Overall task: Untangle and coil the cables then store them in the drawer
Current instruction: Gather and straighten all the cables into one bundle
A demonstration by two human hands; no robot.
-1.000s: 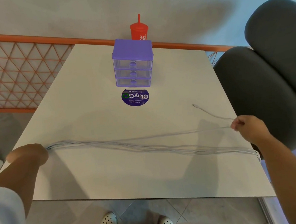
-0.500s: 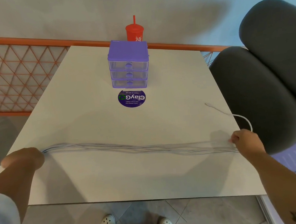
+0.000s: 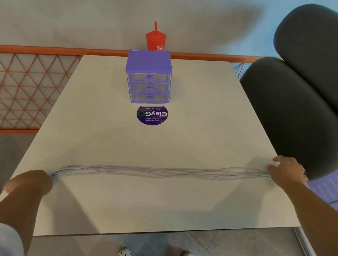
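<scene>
The cables (image 3: 160, 171) lie as one long folded bundle across the near surface (image 3: 130, 210); the loose tail that looped out on the right is now gathered in, so coiling looks ready. The left hand (image 3: 30, 183) clenches one end; the other runs under the right hand (image 3: 285, 170), grip unclear.

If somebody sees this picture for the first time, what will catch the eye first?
First, the pale cables lying in a long bundle across the near part of the white table, from the left hand gripping one end to the right hand at the other. Next, the purple drawer unit at the far middle, with a red cup behind it.
</scene>
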